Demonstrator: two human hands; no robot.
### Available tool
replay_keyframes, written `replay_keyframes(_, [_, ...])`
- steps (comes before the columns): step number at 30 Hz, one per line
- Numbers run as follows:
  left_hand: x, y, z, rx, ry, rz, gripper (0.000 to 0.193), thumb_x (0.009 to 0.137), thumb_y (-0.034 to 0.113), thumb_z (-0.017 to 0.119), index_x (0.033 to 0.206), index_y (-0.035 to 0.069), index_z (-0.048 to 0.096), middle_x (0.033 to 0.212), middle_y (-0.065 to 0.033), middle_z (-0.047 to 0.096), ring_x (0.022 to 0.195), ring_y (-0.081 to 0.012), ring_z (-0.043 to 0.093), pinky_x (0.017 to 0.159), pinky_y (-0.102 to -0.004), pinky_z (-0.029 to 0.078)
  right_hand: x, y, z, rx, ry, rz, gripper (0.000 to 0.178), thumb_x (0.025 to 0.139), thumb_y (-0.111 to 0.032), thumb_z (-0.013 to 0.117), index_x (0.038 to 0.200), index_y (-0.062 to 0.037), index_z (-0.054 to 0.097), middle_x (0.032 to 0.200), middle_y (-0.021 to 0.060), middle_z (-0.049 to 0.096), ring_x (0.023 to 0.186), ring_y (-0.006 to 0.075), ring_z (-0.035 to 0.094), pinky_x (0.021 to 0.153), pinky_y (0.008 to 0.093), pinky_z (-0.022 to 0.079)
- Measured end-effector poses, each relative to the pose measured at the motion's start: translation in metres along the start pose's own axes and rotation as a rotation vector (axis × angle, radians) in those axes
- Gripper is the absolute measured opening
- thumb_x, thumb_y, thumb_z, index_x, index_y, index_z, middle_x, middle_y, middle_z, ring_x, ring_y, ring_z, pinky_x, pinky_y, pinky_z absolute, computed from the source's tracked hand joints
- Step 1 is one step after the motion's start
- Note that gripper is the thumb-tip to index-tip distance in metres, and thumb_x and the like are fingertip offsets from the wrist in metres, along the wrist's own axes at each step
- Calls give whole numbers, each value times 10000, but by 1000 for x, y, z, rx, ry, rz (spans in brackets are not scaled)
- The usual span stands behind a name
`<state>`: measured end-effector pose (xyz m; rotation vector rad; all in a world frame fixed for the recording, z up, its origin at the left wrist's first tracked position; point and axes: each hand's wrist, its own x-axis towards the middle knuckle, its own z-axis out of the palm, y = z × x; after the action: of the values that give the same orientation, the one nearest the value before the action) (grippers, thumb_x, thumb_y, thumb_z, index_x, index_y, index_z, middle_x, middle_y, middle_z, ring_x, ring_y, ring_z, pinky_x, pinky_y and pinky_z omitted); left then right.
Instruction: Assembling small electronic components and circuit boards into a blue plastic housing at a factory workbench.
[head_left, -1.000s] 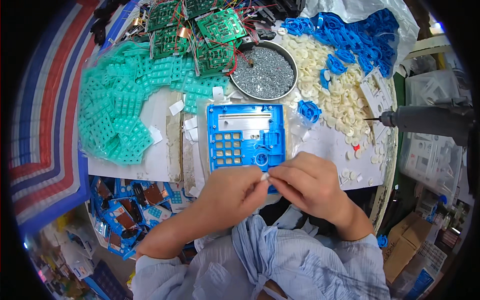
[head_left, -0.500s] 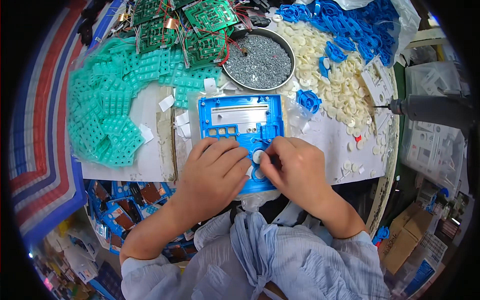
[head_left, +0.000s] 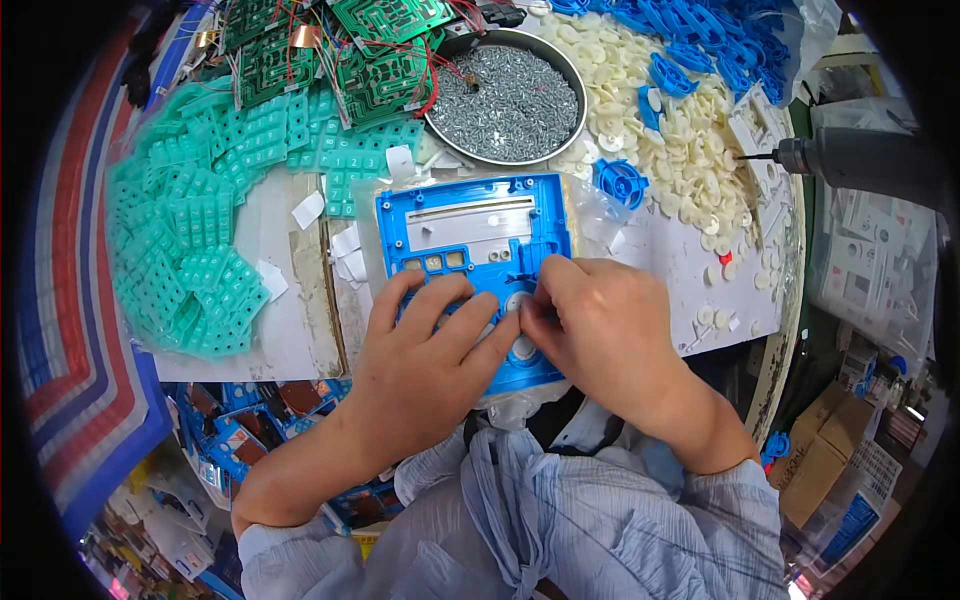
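Note:
A blue plastic housing (head_left: 483,186) lies open side up on plastic wrap in front of me, with a long window and several smaller openings. My left hand (head_left: 435,335) rests over its left part, fingers spread and laid on it. My right hand (head_left: 605,330) is closed in a pinch at a round opening in the lower right of the housing. The thumb and fingers are at the edge of a white plastic disc (head_left: 516,301) there and partly cover it. A second pale disc (head_left: 523,348) sits in the round opening just below.
Teal rubber keypads (head_left: 195,215) heap at left, below wired green circuit boards (head_left: 385,85). A round dish of screws (head_left: 510,100) stands behind the housing. White discs (head_left: 665,165) and blue plastic rings (head_left: 690,40) pile at right. A power screwdriver (head_left: 850,165) juts in from the right.
The housing and tabletop sit slightly lower and further left in view. My right fingers have closed in over the white disc, hiding more of it. My left hand stays spread on the housing.

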<state>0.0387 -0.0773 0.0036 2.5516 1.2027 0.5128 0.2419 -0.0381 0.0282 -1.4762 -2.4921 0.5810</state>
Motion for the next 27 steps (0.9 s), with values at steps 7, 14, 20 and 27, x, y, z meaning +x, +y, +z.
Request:
replay_keyframes(7, [1,1,0,49,-20,93,329,817,168,690,1129,63,699,1224,-46,632,1175,-244,566,1111,-574,328,20,16,-13,111,-146,-56,175,806,-163,731,809,-48,599,700,134,656,685,324,681,572,441,515])
replay_keyframes(14, [9,4,-9,96,-90,104,347,786,179,711,1113,63,699,1205,-34,631,1186,-232,566,1136,-587,303,-8,47,-92,528,519,-174,91,879,-69,688,921,-3,639,765,54,601,625,133,554,568,263,413])
replay_keyframes(20, [21,-4,-13,52,-111,161,389,734,164,753,1107,72,697,1175,-26,623,1155,-231,575,1093,-565,382,-32,121,-153,530,935,-439,141,971,-110,673,977,3,589,714,-1,498,511,67,392,466,211,280])
replay_keyframes(27, [25,-7,-17,87,-151,214,398,729,139,741,1124,103,716,1171,-8,616,1142,-215,581,1095,-566,392,-25,116,-146,553,1140,-361,194,978,-158,695,1018,-9,577,783,22,531,574,71,483,484,184,354])
